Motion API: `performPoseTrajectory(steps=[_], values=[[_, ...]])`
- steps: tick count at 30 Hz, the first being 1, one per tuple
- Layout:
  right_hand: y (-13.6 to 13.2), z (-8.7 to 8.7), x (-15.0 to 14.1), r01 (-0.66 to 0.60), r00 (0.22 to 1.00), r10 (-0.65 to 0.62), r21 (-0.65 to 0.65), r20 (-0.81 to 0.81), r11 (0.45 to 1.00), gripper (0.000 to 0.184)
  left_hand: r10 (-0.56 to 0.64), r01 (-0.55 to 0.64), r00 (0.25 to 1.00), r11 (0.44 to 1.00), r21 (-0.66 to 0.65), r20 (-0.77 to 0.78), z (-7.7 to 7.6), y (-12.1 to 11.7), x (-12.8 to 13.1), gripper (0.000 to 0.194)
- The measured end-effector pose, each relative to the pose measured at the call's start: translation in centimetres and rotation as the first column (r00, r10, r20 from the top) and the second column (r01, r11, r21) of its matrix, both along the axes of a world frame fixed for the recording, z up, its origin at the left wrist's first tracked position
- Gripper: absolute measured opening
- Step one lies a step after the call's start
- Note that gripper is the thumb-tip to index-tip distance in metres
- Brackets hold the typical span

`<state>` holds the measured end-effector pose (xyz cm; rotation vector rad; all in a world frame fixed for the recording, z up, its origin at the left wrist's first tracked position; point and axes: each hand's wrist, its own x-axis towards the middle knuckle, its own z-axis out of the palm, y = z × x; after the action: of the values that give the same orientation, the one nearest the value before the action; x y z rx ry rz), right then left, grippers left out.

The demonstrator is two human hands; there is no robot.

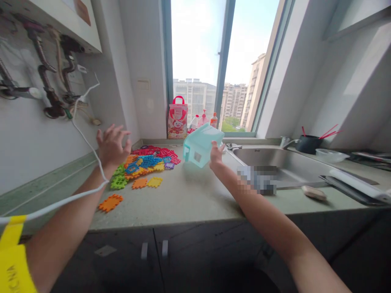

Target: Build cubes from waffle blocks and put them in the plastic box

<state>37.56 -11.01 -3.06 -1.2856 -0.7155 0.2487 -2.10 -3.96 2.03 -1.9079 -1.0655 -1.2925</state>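
Right hand grips one teal bin beside a heap of puzzle tiles.

The right hand closes on the right side of the teal bin, tilted over the counter; the left hand, fingers spread, is empty above the heap's left end. Three tiles lie at the heap's near side: two orange, one yellow. Bare counter runs from there to the one sink, under a window.

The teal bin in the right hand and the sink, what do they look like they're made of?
Teal bin: probably plastic, slightly glossy, given its translucent look and smooth walls.

Sink: metal, likely stainless steel with a satin finish, judging by its grey color and soft reflections.
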Motion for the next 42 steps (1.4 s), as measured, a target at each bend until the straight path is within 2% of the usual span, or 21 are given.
performPoseTrajectory(steps=[3, 4, 7, 9, 11, 13, 15, 17, 20, 25, 33, 36, 38, 40, 42], values=[[-1.3, 0.9, 0.3, 0.195, 0.939, -0.172, -0.050, 0.298, 0.979, 0.083, -0.105, 0.094, 0.973, 0.994, -0.060, -0.206, -0.1, -1.3, 2.7, 0.026], [-1.9, 1.3, 0.3, 0.242, 0.878, -0.206, -0.029, 0.431, 0.970, 0.085, -0.168, 0.142, 0.948, 0.984, -0.111, -0.270, -0.3, -1.5, 3.4, 0.026], [-3.5, 2.2, 0.3, 0.340, 0.578, -0.228, 0.022, 0.784, 0.940, 0.098, -0.423, 0.320, 0.807, 0.900, -0.297, -0.413, -1.4, -2.7, 5.6, 0.029], [-4.3, 2.6, 0.2, 0.363, 0.411, -0.176, 0.017, 0.894, 0.932, 0.106, -0.586, 0.412, 0.662, 0.805, -0.427, -0.467, -2.4, -4.2, 7.3, 0.032], [-4.6, 2.6, 0.1, 0.368, 0.292, -0.114, -0.002, 0.950, 0.930, 0.110, -0.689, 0.442, 0.558, 0.719, -0.537, -0.463, -3.5, -6.1, 9.2, 0.038], [-4.5, 2.4, -0.2, 0.365, 0.217, -0.051, -0.033, 0.975, 0.931, 0.112, -0.753, 0.435, 0.516, 0.641, -0.633, -0.408, -4.8, -7.6, 10.9, 0.044], [-4.3, 2.1, -0.5, 0.362, 0.177, 0.000, -0.065, 0.984, 0.930, 0.111, -0.796, 0.401, 0.489, 0.568, -0.718, -0.357, -5.9, -8.2, 12.0, 0.049], [-4.2, 2.0, -0.5, 0.363, 0.158, 0.009, -0.067, 0.987, 0.930, 0.107, -0.811, 0.367, 0.488, 0.526, -0.767, -0.323, -6.7, -7.5, 12.2, 0.052], [-4.2, 2.3, -0.1, 0.375, 0.152, -0.038, -0.022, 0.988, 0.927, 0.097, -0.796, 0.355, 0.533, 0.518, -0.778, -0.286, -7.2, -4.9, 11.3, 0.054], [-4.3, 2.5, 1.5, 0.443, 0.214, -0.068, -0.035, 0.974, 0.896, 0.086, -0.783, 0.405, 0.590, 0.497, -0.767, -0.196, -6.9, -1.1, 9.5, 0.057], [-4.6, 3.0, 2.9, 0.491, 0.201, -0.099, -0.013, 0.975, 0.871, 0.082, -0.828, 0.428, 0.540, 0.422, -0.799, -0.148, -6.2, 2.5, 8.3, 0.053], [-4.7, 3.4, 3.3, 0.489, 0.246, -0.102, -0.033, 0.964, 0.871, 0.075, -0.814, 0.454, 0.564, 0.447, -0.771, -0.139, -5.9, 3.8, 8.3, 0.050], [-4.7, 3.4, 3.4, 0.483, 0.287, -0.098, -0.055, 0.953, 0.874, 0.068, -0.806, 0.448, 0.562, 0.485, -0.751, -0.185, -5.5, 3.7, 8.6, 0.045], [-4.6, 3.3, 3.4, 0.463, 0.321, -0.078, -0.085, 0.944, 0.882, 0.059, -0.795, 0.429, 0.546, 0.536, -0.727, -0.264, -5.0, 2.2, 8.9, 0.035], [-4.4, 2.9, 3.4, 0.444, 0.330, -0.039, -0.119, 0.943, 0.888, 0.053, -0.764, 0.416, 0.548, 0.601, -0.682, -0.339, -4.7, -0.6, 8.8, 0.026]])
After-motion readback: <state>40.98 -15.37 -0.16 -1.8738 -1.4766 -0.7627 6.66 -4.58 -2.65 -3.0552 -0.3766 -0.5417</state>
